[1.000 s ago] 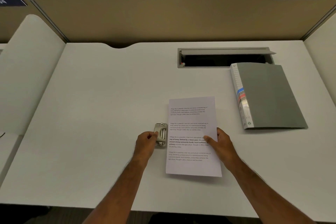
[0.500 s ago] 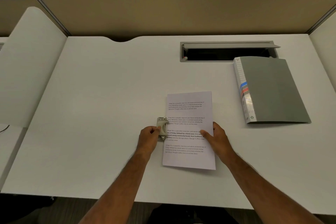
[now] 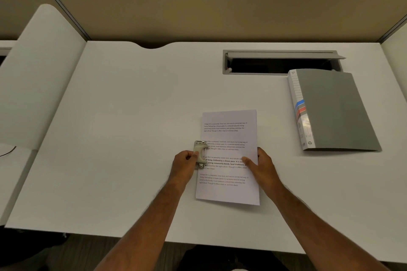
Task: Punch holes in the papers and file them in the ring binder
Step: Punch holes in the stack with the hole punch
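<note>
Because the small grey metal two-hole punch (image 3: 200, 154) sits over only the left edge of the white printed sheet of paper (image 3: 229, 157), about midway along it, the chief risk is that the holes land off-centre or at a slant. The left hand (image 3: 184, 166), at roughly nine o'clock from the sheet, has its fingers curled round the punch's outer side, while the right hand (image 3: 263, 166), at three o'clock, pinches the sheet's right edge, thumb on top over the print and the other fingers at or under the edge. The sheet lies flat on the white tabletop (image 3: 123, 138) near the front middle. Whether it is one sheet or a thin stack I cannot tell. If the right hand pushes unevenly, the paper could skew in the slot or buckle, and a press then would punch crooked holes that will not line up with the rings. If the edge is not seated fully against the punch's back stop, which is hidden here, the holes would sit too near the margin and tear out later. A one-handed squeeze could also let the light punch tip or slide on the smooth surface. The closed grey plastic ring binder (image 3: 332, 110) lies well apart at about two o'clock, its cover not yet opened.
</note>
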A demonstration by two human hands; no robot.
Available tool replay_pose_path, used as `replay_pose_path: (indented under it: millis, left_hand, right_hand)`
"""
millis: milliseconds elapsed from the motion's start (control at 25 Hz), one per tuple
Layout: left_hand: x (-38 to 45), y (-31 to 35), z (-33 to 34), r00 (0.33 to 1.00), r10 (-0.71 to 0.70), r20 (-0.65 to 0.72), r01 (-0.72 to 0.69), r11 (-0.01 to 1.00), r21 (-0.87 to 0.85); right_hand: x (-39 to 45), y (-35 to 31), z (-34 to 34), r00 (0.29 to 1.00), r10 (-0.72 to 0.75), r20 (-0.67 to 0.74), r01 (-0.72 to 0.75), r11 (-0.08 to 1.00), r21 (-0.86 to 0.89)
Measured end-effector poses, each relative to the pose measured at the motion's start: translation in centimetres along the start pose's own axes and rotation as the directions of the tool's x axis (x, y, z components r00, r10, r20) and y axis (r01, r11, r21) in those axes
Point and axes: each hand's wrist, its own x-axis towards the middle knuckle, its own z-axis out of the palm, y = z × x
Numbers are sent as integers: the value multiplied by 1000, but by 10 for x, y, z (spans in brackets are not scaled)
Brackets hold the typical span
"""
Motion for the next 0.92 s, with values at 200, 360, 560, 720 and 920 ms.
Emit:
replay_pose_path:
  millis: [200, 360, 560, 720, 920]
  left_hand:
    - [8, 1, -5, 1000, 7, -6, -7, 1000, -25]
    - [23, 9, -14, 997, 47, -65, -49, 998, -36]
    - [51, 26, -8, 970, 204, -133, -187, 974, 130]
    - [61, 28, 12, 934, 312, -175, -243, 912, 329]
    - [64, 27, 28, 858, 445, -258, -298, 839, 456]
  right_hand:
    - [1, 3, 1, 1000, 11, -13, -11, 1000, 14]
    - [2, 6, 2, 1000, 17, -21, -16, 1000, 25]
    - [2, 5, 3, 1000, 20, -24, -19, 999, 34]
    - [5, 3, 4, 999, 33, -30, -31, 998, 53]
    - [9, 4, 3, 998, 64, -29, -61, 992, 106]
